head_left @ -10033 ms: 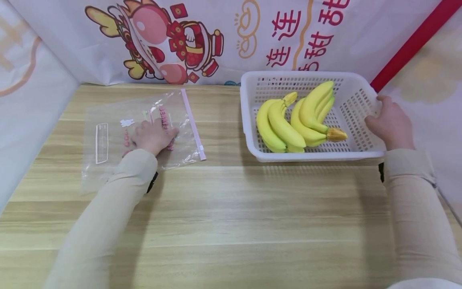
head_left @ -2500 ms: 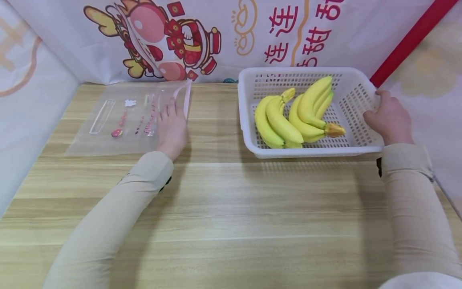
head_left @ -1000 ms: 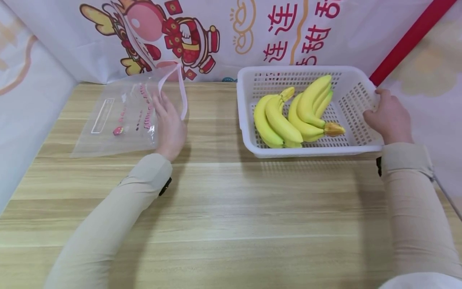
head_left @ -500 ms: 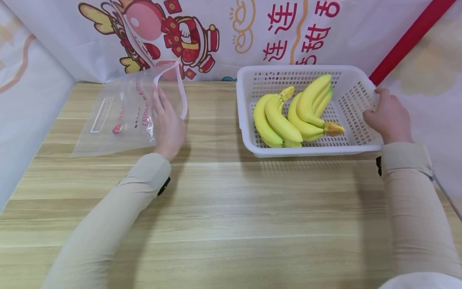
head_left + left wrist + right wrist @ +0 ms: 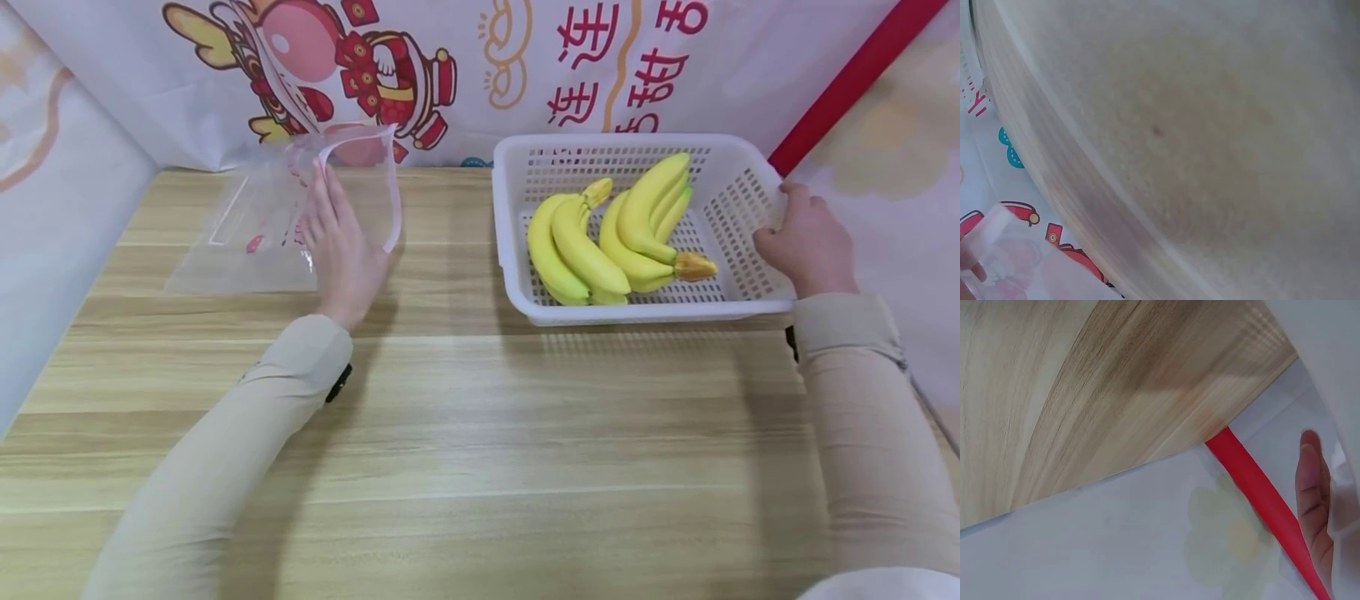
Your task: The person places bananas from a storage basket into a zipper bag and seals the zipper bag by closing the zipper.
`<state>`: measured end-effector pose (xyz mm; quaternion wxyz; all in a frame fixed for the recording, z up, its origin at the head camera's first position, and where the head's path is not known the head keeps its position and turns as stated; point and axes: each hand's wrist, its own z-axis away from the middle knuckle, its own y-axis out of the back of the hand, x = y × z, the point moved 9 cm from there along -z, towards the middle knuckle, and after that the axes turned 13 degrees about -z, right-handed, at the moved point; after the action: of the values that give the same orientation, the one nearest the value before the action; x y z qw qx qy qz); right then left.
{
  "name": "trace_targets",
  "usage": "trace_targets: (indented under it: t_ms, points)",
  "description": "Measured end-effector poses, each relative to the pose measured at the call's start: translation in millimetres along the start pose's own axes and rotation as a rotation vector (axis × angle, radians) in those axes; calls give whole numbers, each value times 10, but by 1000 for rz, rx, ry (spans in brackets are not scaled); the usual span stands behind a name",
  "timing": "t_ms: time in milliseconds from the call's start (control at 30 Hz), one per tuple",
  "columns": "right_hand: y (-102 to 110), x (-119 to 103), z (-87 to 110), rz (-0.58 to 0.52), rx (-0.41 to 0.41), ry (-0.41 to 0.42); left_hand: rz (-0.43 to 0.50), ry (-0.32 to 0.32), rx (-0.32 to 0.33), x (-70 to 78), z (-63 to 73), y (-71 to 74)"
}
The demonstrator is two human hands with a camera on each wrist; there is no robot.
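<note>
My left hand (image 5: 347,258) holds the clear zip bag (image 5: 262,225) at its pink-edged mouth, its long fingers stretched along the film and its thumb hidden. The mouth gapes to the right, its top edge lifted off the table. In the left wrist view, fingertips (image 5: 974,272) show at the pink strip, lower left. My right hand (image 5: 808,242) grips the right rim of a white plastic basket (image 5: 645,313), thumb over the inside. Its other fingers (image 5: 1313,494) lie along the outer wall in the right wrist view. Two bunches of yellow bananas (image 5: 588,254) lie in the basket.
Both stand on a wood-grain table (image 5: 480,433) against a printed white backdrop (image 5: 465,75) at the rear. A red strip (image 5: 855,87) runs down the backdrop behind the basket's right corner.
My left hand has gone from flat on the bag to its mouth, which has been raised and spread. In the last half second the bag has shifted slightly right and back. The right hand stays put.
</note>
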<state>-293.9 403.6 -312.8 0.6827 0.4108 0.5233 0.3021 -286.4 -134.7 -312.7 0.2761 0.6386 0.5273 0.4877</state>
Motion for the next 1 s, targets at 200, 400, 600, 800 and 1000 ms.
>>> trace_targets:
  t_ms: [200, 400, 600, 800, 1000]
  points:
    - [46, -11, 2, 10, 29, 13, 19, -8, -19, 20, -6, -7]
    - [69, -73, 18, 18, 56, 42, 1, 1, -30, 15, -9, -19]
    - [84, -214, 41, 26, 71, 81, 2, -4, -59, 21, -14, -57]
    - [43, -543, 96, -62, 58, 88, 5, -7, -41, 31, -17, -69]
    - [-145, -939, 179, -69, 12, 175, 9, -2, -44, 26, -4, -83]
